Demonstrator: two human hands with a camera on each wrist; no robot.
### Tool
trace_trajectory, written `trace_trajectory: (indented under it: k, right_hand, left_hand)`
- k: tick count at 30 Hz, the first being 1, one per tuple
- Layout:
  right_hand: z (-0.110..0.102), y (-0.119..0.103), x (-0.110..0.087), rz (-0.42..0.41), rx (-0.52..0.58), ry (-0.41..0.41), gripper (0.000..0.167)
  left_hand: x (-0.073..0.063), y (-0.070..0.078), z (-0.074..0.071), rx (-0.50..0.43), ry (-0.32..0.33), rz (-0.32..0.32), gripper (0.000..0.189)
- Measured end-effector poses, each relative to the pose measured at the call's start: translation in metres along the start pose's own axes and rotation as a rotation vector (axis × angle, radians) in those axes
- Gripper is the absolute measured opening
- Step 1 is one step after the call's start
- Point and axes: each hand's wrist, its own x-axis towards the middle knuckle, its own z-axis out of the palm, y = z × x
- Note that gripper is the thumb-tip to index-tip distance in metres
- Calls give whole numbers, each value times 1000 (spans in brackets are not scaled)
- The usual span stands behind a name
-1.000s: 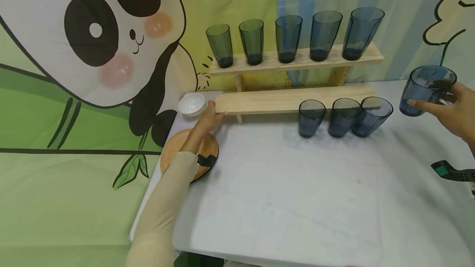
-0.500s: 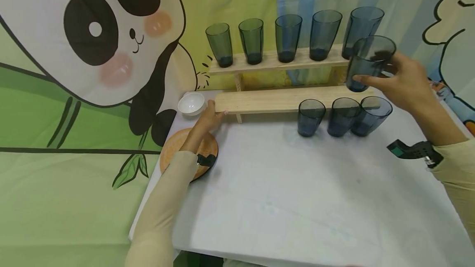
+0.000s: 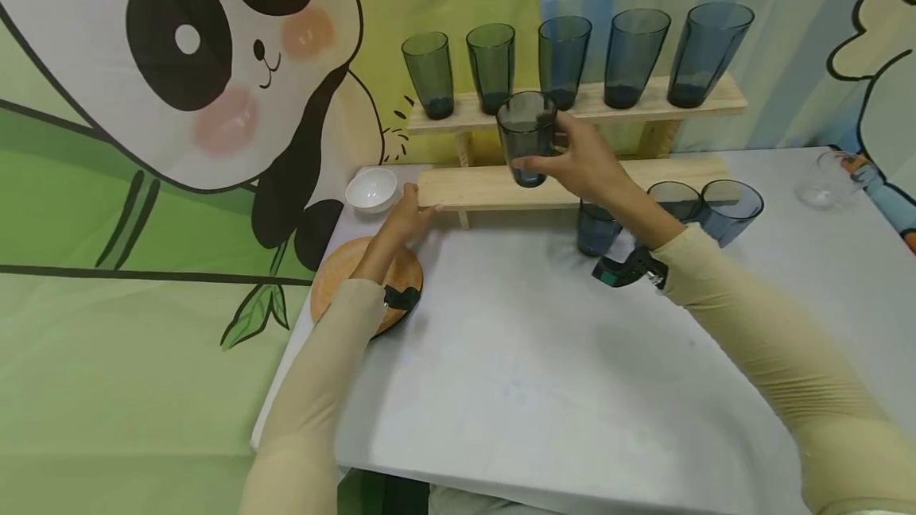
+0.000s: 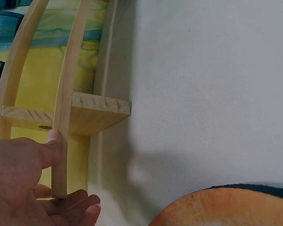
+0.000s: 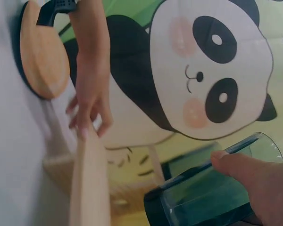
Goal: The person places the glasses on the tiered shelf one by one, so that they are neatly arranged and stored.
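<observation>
Head view: over a white-covered table (image 3: 558,372), a smoky-grey glass tumbler (image 3: 521,137) is held upright by the right hand (image 3: 587,161).

Three blue glass tumblers (image 3: 596,233) are stood on the table, partly hidden by the right arm. The left end of a pale wooden two-tier shelf (image 3: 458,191) is pinched between thumb and fingers of the left hand (image 3: 408,217). The held tumbler, pinched by right thumb and fingers, is above the lower tier; contact is hard to judge. Five tinted tumblers (image 3: 564,50) are lined along the upper tier.

The white-covered table (image 3: 501,356) bears a board (image 3: 338,272), bowl (image 3: 371,190), three glasses (image 3: 731,211), clear vessel (image 3: 820,193) and wooden rack (image 3: 461,191) topped by five glasses (image 3: 637,58).
</observation>
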Motion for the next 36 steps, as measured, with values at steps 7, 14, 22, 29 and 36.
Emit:
trace_trajectory:
  k: [7, 14, 22, 29, 36]
  right_hand:
    - [56, 5, 39, 11, 113, 14, 74]
    - [103, 9, 70, 1, 149, 41, 73]
    - [143, 3, 90, -21, 199, 75, 71]
    - [161, 10, 97, 22, 145, 78, 77]
    - [174, 16, 105, -35, 144, 78, 79]
  left_hand:
    - [4, 3, 0, 0, -14, -23, 72]
    - [7, 2, 0, -18, -24, -3, 70]
    - [8, -1, -3, -24, -34, -22, 75]
    - [8, -1, -2, -6, -32, -20, 75]
    - [9, -6, -3, -13, -13, -12, 73]
